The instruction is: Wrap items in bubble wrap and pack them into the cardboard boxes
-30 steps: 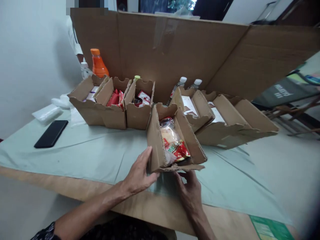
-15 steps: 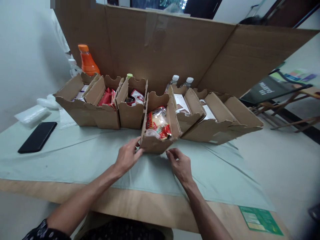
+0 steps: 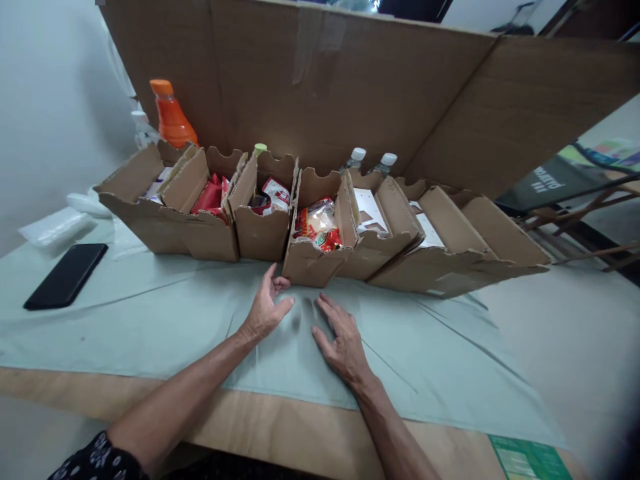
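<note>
In the head view, an open-topped cardboard box [image 3: 313, 265] stands in the middle of a row of similar boxes. Red-and-clear snack packets [image 3: 320, 223] lie inside it. My left hand [image 3: 265, 308] is just off the box's lower left corner, fingers apart and nothing in them. My right hand [image 3: 343, 340] is over the cloth in front of the box, fingers stretched out and holding nothing. To the left, one box [image 3: 263, 237] has a white-and-red packet [image 3: 276, 197] in it, and another box [image 3: 210, 240] holds red packets [image 3: 213, 193].
A tall cardboard panel [image 3: 370, 93] rises behind the row. Bottles stand there, including an orange one [image 3: 173, 120]. A black phone [image 3: 65, 277] and clear plastic packs [image 3: 57, 227] lie at the left. Boxes with white cards [image 3: 370, 207] stand at the right on the green cloth [image 3: 190, 333].
The middle box with the snack packets has moved back, into line with its neighbours. My right hand has opened and come away from its front corner; my left hand is slightly off its left side.
</note>
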Demonstrator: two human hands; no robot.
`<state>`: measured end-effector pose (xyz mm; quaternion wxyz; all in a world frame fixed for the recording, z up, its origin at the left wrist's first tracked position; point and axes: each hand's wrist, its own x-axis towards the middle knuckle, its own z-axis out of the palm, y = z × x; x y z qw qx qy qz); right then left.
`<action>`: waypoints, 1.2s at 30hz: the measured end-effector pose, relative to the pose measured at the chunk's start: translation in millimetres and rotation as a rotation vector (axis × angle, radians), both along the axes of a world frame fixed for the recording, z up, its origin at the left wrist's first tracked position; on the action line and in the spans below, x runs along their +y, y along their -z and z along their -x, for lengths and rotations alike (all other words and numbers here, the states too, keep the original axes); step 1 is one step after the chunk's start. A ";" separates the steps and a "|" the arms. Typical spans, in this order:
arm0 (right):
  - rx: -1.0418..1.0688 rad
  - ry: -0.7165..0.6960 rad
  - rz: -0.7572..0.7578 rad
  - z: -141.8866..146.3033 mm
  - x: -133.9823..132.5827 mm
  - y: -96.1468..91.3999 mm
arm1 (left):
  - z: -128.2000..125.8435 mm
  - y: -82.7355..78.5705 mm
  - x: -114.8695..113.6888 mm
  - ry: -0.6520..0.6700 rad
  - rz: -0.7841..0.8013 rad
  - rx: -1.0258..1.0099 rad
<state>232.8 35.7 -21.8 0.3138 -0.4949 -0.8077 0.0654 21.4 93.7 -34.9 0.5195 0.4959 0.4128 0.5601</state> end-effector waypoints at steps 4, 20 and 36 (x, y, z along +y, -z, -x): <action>-0.012 0.010 0.025 -0.3 0.6 3.6 | -1.4 1.9 7.3 0.133 0.015 -0.038; 0.136 0.099 0.134 8.8 2.6 -12.3 | 12.2 -20.8 2.8 0.351 0.017 0.248; -0.220 0.229 0.129 145.4 130.2 -168.9 | 111.9 -7.3 -168.2 -0.117 -0.501 0.710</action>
